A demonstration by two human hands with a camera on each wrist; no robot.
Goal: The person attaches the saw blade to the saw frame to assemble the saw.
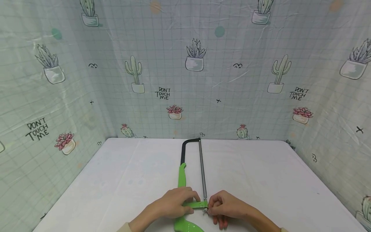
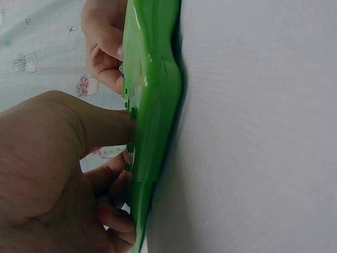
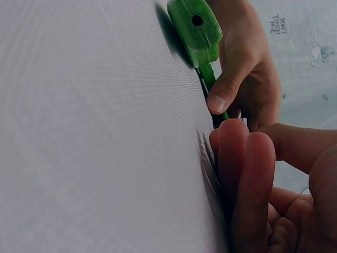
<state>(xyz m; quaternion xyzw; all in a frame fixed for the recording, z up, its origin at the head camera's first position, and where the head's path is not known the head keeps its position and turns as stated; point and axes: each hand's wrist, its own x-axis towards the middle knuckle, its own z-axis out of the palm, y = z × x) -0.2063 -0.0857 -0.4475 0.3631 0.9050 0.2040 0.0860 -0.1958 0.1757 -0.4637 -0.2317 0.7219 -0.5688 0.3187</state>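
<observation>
A hacksaw (image 1: 182,178) with a green handle and black front frame lies on the table, its tip pointing away from me. Its metal blade (image 1: 203,170) runs along the right side to a green crosspiece (image 1: 197,204). Thumb and fingers of my left hand (image 1: 175,203) grip the green frame at that crosspiece. At the blade's near end, my right hand (image 1: 229,206) pinches a small metal wing nut (image 1: 205,211) between thumb and index finger. The right wrist view shows the green handle's end (image 3: 197,29); there the right fingers (image 3: 247,174) hide the nut.
The hacksaw lies on a white table (image 1: 139,167). Behind it and at both sides hangs a pale curtain (image 1: 162,48) printed with potted cacti and lettering, meeting the table's back edge.
</observation>
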